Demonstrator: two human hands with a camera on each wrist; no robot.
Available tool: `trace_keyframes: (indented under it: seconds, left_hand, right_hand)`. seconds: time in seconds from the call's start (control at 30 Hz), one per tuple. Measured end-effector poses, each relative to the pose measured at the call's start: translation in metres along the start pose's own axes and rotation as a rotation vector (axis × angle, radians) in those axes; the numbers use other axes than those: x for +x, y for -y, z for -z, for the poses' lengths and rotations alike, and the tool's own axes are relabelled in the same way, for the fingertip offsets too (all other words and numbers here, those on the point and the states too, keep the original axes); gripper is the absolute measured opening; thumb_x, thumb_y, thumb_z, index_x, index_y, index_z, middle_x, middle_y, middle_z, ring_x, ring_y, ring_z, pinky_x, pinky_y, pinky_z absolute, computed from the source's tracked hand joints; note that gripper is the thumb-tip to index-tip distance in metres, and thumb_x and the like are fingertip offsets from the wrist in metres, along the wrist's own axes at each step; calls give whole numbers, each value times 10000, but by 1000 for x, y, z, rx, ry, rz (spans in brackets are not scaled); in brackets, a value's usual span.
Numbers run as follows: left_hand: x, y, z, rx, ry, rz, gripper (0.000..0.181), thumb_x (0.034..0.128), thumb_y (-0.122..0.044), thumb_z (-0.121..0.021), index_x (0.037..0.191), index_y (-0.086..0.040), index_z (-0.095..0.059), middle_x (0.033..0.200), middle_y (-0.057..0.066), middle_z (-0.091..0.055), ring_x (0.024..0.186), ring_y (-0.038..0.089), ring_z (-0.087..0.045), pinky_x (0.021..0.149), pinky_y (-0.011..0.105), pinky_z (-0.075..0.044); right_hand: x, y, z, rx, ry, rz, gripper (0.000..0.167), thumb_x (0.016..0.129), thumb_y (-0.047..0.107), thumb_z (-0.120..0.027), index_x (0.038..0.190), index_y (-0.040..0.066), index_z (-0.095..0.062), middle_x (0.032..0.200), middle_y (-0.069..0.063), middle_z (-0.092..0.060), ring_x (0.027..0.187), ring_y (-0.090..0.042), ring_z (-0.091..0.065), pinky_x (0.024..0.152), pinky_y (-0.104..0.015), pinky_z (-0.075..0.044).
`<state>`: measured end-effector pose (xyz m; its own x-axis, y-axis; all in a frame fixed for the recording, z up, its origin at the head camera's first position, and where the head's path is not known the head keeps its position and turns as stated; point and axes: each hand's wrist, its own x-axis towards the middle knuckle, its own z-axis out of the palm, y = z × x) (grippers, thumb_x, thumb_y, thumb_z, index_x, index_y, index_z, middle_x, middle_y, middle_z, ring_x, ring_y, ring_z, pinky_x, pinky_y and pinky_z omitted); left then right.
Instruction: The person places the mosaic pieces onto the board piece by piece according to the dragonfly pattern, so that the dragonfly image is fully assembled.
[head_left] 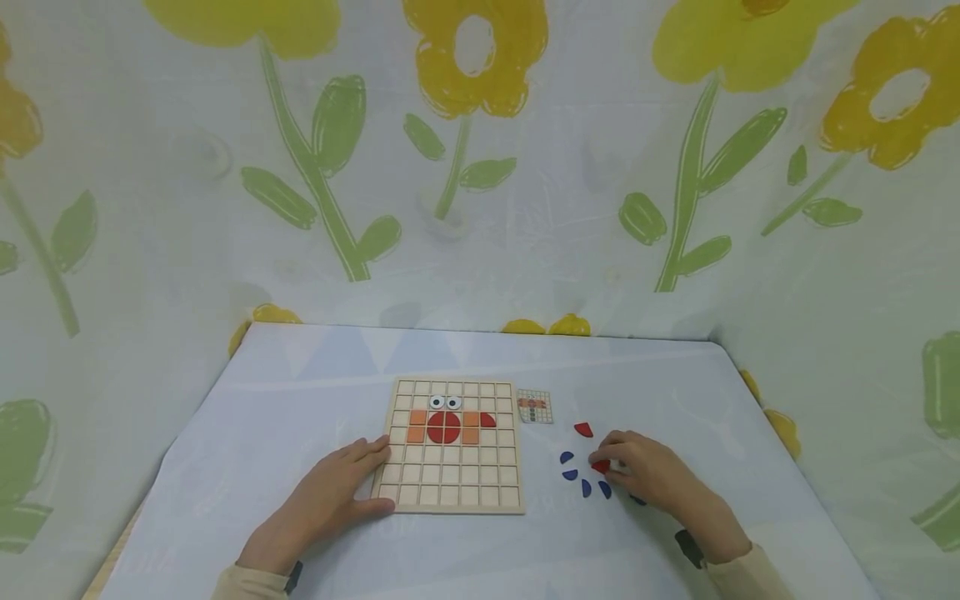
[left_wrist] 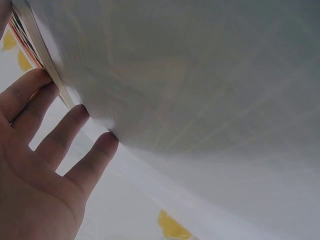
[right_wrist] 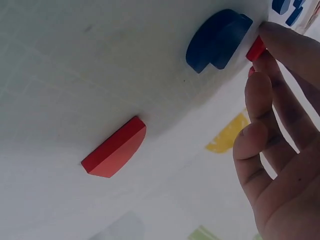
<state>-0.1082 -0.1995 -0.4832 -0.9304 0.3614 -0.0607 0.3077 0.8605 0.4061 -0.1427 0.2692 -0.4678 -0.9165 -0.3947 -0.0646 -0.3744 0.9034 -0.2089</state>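
My left hand [head_left: 337, 487] rests against the left edge of the wooden grid board [head_left: 457, 510], fingers extended and fingertips on the rim; the left wrist view shows the fingertips [left_wrist: 82, 111] along that edge. On the board lie two eye pieces, orange squares [head_left: 417, 426], a red circle of quarter pieces [head_left: 443, 427] and a red quarter piece to their right. Right of the board, my right hand [head_left: 651, 471] pinches a red quarter-circle piece [right_wrist: 256, 49] between thumb and fingers, low over the table. Another red piece [right_wrist: 115, 150] and a blue piece [right_wrist: 219, 40] lie near it.
A small pattern card [head_left: 535, 407] lies at the board's upper right. A loose red quarter piece [head_left: 583, 429] and several blue half-round pieces [head_left: 570, 475] are spread on the white table cover [head_left: 315, 400]. Flower-printed cloth [head_left: 525, 250] stands around the table.
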Motion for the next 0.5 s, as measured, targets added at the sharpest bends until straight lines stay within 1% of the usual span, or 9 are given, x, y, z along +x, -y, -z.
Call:
trace_keyframes:
  seconds: [0.13,0.23,0.33,0.5]
  left_hand:
    - [0,0,0,1,-6,-10,846,800,-569,-787,1443,-65,-566,1549,43,-478,1413,381,-426,1138,575,-373]
    - [0,0,0,-3,-6,-11,846,799,-566,-790,1444,-66,-566,1547,43,-481,1413,382,-427,1138,576,-373]
    - [-1,0,0,-4,-4,-7,848,799,-569,-789,1447,-71,-564,1551,38,-477,1418,375,-422,1143,573,-367]
    - [0,1,-1,4,2,0,849,802,-569,-785,1453,-73,-558,1558,32,-467,1422,368,-418,1148,568,-362]
  right_hand:
    - [1,1,-1,-8,-7,-14,248,786,161,-882,1008,245,-808,927,162,-641,837,-54,-590,794,-273,-588]
    - [2,2,-1,-7,7,-41,245,791,211,-881,1021,246,-805,890,175,-629,790,-42,-561,753,-244,-569]
    - [2,1,-1,-9,20,-49,246,799,239,-875,1033,249,-799,871,185,-615,769,-40,-540,728,-236,-555]
    - [3,-1,-1,-23,-7,3,236,799,219,-875,1023,231,-799,907,176,-636,824,-49,-583,781,-275,-584]
